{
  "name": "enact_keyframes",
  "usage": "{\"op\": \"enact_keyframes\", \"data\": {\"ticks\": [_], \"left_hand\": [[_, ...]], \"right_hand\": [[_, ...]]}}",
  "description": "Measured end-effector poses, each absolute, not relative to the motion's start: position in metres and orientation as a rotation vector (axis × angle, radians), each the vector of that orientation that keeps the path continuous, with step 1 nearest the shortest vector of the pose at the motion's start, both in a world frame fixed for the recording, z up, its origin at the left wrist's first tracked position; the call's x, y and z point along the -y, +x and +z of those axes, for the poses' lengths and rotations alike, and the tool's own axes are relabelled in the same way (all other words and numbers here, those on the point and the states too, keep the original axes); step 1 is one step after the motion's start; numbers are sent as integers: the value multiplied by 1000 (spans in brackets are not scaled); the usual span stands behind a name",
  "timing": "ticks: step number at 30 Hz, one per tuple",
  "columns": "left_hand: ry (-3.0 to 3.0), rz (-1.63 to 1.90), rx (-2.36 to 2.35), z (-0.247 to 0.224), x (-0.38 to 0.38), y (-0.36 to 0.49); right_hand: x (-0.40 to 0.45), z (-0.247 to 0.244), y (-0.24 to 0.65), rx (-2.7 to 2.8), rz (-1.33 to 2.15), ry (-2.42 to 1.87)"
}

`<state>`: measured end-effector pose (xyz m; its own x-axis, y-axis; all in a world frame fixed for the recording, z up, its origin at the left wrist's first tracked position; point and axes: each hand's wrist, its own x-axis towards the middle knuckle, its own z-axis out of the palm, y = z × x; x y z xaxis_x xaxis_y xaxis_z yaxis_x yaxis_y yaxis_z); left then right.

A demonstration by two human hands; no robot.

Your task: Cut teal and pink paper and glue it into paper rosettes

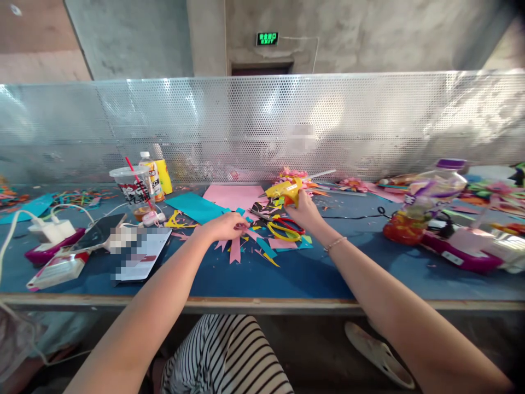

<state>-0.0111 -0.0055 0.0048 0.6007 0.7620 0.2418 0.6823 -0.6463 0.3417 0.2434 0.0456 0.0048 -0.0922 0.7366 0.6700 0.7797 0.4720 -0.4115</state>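
My right hand (304, 212) is wrapped round the handle of a yellow hot glue gun (287, 189), whose nozzle points left above the paper scraps. My left hand (230, 226) is closed, its fingertips pinched together over the pile. What they hold, if anything, is too small to make out; a pink paper strip (255, 236) lies right by them. Between the hands rest scissors with yellow and red handles (289, 229), partly hidden by scraps. Cut pink pieces (235, 253) spread below the left hand. Behind it lie a teal sheet (194, 207) and a pink sheet (233, 195).
Left stand a plastic cup with a red straw (132, 189) and a drink bottle (152, 178), near a phone (141, 257) and a purple power strip (55, 249). Right are a purple-capped bottle (426, 202) and another power strip (463, 254). A perforated metal panel (197, 128) closes the back.
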Motion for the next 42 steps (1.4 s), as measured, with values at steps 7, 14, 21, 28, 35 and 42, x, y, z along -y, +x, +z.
{"op": "enact_keyframes", "data": {"ticks": [7,14,21,28,35,42], "left_hand": [[2379,964,-1515,-1,-10,-19],[2095,993,-1509,-12,-19,-21],[1979,1037,-1535,-12,-20,-19],[2089,998,-1606,-9,-18,-19],[2066,947,-1632,-8,-18,-18],[2069,940,-1636,-8,-18,-19]], "right_hand": [[-35,8,240,1891,-114,-1114],[-33,-3,228,2132,-560,-1055],[-33,-18,218,2335,-675,-1020],[-37,-22,214,2377,-838,-989],[-35,-19,213,2386,-868,-1022],[-33,-11,218,2401,-871,-1068]]}}
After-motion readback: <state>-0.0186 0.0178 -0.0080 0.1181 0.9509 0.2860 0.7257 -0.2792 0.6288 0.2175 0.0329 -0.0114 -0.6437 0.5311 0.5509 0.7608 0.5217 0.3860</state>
